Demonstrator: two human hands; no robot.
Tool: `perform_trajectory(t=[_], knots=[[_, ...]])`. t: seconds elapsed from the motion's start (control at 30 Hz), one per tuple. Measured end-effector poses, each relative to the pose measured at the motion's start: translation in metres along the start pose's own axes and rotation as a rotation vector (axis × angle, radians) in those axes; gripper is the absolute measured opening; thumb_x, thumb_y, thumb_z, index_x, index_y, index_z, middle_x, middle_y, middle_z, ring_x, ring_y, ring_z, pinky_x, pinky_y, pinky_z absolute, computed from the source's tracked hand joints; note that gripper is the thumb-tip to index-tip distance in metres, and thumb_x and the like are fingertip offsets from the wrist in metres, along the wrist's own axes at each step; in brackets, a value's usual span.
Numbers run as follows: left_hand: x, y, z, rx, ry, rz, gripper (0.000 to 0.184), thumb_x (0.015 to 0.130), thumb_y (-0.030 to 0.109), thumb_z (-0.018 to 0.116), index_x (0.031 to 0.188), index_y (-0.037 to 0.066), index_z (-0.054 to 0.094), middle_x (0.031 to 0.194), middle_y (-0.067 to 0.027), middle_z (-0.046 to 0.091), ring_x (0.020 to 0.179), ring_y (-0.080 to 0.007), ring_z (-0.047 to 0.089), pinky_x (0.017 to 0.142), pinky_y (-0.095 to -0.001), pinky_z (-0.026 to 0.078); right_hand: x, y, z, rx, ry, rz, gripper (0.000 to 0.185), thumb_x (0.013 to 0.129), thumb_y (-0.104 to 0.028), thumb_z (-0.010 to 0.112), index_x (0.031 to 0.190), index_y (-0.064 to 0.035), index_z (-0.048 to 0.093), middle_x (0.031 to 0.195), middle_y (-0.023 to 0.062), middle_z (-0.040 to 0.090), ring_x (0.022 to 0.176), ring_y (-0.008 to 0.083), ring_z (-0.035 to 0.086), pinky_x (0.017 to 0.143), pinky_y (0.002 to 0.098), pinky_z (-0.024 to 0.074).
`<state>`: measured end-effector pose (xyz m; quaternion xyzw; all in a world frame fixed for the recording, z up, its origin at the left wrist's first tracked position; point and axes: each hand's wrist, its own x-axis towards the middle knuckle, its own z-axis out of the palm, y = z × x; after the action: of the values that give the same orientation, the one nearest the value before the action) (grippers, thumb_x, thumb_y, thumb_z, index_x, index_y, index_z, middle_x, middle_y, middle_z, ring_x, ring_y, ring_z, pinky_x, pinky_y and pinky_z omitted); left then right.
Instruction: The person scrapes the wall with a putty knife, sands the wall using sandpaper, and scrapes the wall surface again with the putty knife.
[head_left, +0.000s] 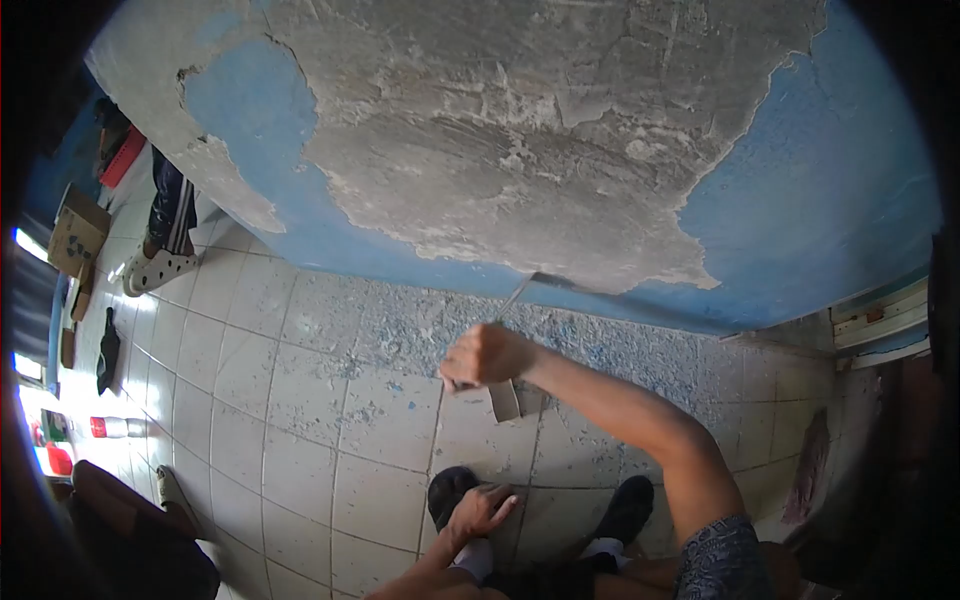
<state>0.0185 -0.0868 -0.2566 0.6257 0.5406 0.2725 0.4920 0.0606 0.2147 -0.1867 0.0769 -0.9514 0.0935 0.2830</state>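
My right hand is closed around the handle of a scraper, whose blade touches the lower part of the wall. Bare grey plaster shows on the wall, with peeling blue paint around it. My left hand rests low over my dark shoe, fingers apart and holding nothing. Just below my right hand, a small flat greyish piece stands out over the tiles.
Paint flakes cover the tiled floor along the wall. At the left are another person's leg in a light clog, a cardboard box, a bottle and a dark bag.
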Motion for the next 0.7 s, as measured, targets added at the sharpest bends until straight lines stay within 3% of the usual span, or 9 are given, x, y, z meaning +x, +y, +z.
perform_trajectory(t=[0.1,0.13,0.23,0.27,0.4,0.47,0.53,0.57,0.7], knots=[[-0.001,-0.008,0.008,0.029,0.026,0.039,0.028,0.097,0.029,0.057,0.094,0.002,0.063,0.08,-0.0232,0.064,0.078,-0.0427,0.063,0.067,-0.0467,0.05,0.023,-0.027,0.002,0.125,0.105,-0.056,0.032,0.08,-0.025,0.072,0.061,-0.0145,0.049,0.053,-0.0021,0.05,0.049,0.01,0.057,0.043,0.0257,0.0462],[0.001,-0.006,0.006,0.035,0.016,0.027,0.028,0.097,0.029,0.057,0.094,0.002,0.063,0.08,-0.023,0.064,0.078,-0.0427,0.063,0.067,-0.0467,0.05,0.034,-0.042,-0.011,-0.046,0.044,-0.066,0.03,0.08,-0.025,0.072,0.062,-0.014,0.051,0.056,-0.0013,0.055,0.052,0.0099,0.06,0.044,0.0267,0.0483],[-0.004,-0.005,0.003,0.05,-0.013,0.009,0.027,0.096,0.028,0.058,0.094,0.002,0.063,0.082,-0.0225,0.064,0.078,-0.0423,0.063,0.067,-0.0465,0.05,-0.009,0.003,0.03,0.29,0.159,0.007,0.029,0.082,-0.026,0.071,0.064,-0.0137,0.051,0.056,-0.0016,0.054,0.052,0.0116,0.06,0.045,0.0282,0.0491],[-0.003,-0.005,0.004,0.053,-0.015,0.012,0.027,0.096,0.028,0.058,0.094,0.002,0.063,0.082,-0.0223,0.064,0.079,-0.0422,0.063,0.068,-0.0465,0.05,-0.015,0.011,0.015,0.13,-0.079,0.041,0.027,0.082,-0.026,0.07,0.065,-0.0128,0.053,0.057,-0.0007,0.054,0.054,0.0131,0.06,0.047,0.0296,0.0507],[0.001,-0.009,0.008,0.037,0.025,0.035,0.027,0.096,0.028,0.059,0.094,0.002,0.063,0.085,-0.0213,0.065,0.081,-0.0412,0.063,0.07,-0.0462,0.05,0.028,-0.032,-0.004,0.042,-0.062,-0.068,0.026,0.087,-0.026,0.068,0.068,-0.0128,0.056,0.062,0.0002,0.06,0.057,0.0123,0.064,0.05,0.0289,0.0524],[-0.003,-0.002,0.002,0.048,-0.018,-0.009,0.027,0.096,0.028,0.058,0.095,0.002,0.063,0.086,-0.0209,0.066,0.082,-0.0408,0.064,0.071,-0.046,0.051,0.019,-0.027,0.008,0.863,0.24,0.123,0.026,0.089,-0.027,0.067,0.069,-0.0131,0.056,0.063,-0.0005,0.062,0.057,0.0112,0.065,0.049,0.0277,0.053],[-0.005,-0.004,0.007,0.029,0.004,0.02,0.024,0.096,0.024,0.058,0.096,0.0,0.063,0.085,-0.0226,0.064,0.082,-0.0425,0.063,0.071,-0.0465,0.05,-0.006,0.023,0.009,0.156,0.026,0.03,0.023,0.09,-0.023,0.068,0.071,-0.0133,0.059,0.063,-0.0016,0.065,0.056,0.0091,0.066,0.047,0.0257,0.0542],[-0.004,-0.007,0.006,0.026,0.013,0.038,0.023,0.096,0.021,0.057,0.097,-0.001,0.063,0.085,-0.0234,0.064,0.082,-0.0434,0.062,0.071,-0.0468,0.049,-0.018,0.027,0.007,0.034,-0.112,0.173,0.019,0.086,-0.022,0.07,0.071,-0.0138,0.061,0.059,-0.0017,0.064,0.052,0.009,0.065,0.044,0.0249,0.0541],[-0.002,0.002,-0.003,0.01,-0.046,-0.027,0.025,0.096,0.024,0.056,0.096,0.0,0.063,0.085,-0.0233,0.064,0.083,-0.044,0.062,0.073,-0.0477,0.049,0.011,-0.034,-0.001,0.129,0.05,-0.059,0.024,0.08,-0.024,0.071,0.065,-0.013,0.055,0.055,-0.0013,0.055,0.05,0.0127,0.06,0.044,0.0272,0.0501]])
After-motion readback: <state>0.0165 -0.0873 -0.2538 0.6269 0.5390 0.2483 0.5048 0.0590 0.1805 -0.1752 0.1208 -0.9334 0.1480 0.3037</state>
